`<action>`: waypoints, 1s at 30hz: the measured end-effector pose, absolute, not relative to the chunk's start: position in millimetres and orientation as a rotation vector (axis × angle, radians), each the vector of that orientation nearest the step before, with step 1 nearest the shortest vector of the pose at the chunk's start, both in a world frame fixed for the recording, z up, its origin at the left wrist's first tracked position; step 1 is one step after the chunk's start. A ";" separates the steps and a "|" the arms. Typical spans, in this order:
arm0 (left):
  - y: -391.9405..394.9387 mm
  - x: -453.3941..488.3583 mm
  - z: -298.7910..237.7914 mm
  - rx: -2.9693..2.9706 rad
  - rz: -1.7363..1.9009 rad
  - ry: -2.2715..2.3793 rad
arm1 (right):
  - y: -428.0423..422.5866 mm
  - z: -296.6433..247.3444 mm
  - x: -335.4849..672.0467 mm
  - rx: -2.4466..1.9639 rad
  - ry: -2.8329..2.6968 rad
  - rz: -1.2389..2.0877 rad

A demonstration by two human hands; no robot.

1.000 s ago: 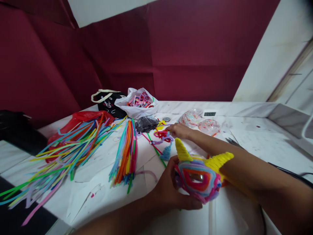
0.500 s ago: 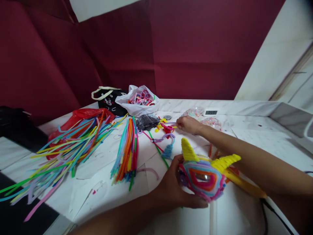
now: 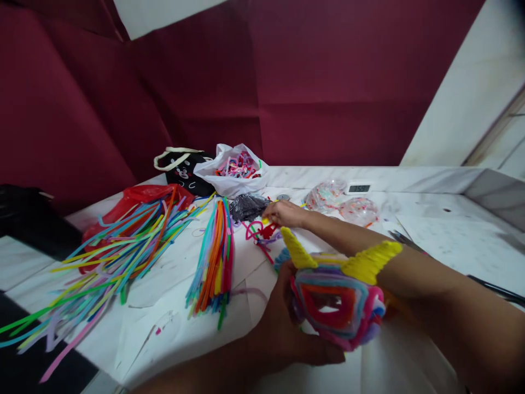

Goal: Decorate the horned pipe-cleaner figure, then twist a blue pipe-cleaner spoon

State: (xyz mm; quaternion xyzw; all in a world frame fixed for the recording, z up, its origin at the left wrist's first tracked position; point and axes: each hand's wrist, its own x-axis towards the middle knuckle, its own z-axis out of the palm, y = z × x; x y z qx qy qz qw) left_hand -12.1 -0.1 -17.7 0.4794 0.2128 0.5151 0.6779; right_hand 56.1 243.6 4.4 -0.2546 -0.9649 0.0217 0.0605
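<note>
My left hand (image 3: 293,323) is wrapped round the lower left side of a pipe-cleaner craft (image 3: 336,301). It has two yellow horns on top and pink, blue and orange bands around a shiny clear window. Stretched out ahead, my right hand (image 3: 285,213) bends its fingers down over the small parts, closed at a yellow pipe-cleaner piece (image 3: 266,221). Just below those fingertips lie a red fuzzy piece (image 3: 268,232) and a pink loop (image 3: 251,231). A blue fuzzy piece (image 3: 281,258) is partly hidden behind the craft.
A bundle of pipe cleaners (image 3: 213,257) lies mid-table, with a loose heap (image 3: 135,241) on a red bag at left. Behind stand a white bag (image 3: 229,186) of scraps and a black tote (image 3: 180,175). Clear bags (image 3: 328,194), a digital clock (image 3: 358,188) and a dark-bladed tool (image 3: 406,238) are at right.
My right hand has moved left to the small coloured pieces. The craft in my left hand has turned and come slightly nearer. A yellow stick-like tool is now mostly hidden.
</note>
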 end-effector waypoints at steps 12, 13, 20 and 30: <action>1.4 -12.0 -20.4 1.134 1.190 0.460 | 234.0 12.2 54.4 -0.863 -2.963 -0.020; 1.3 -11.8 -20.5 1.119 1.184 0.464 | 233.5 16.9 60.2 -0.878 -2.922 -0.006; -1.4 -10.0 -19.5 1.068 1.173 0.448 | 213.4 46.2 123.4 -0.910 -2.720 0.156; -6.6 -10.3 -14.4 1.060 1.104 0.423 | 219.0 25.6 133.0 -0.960 -2.781 0.232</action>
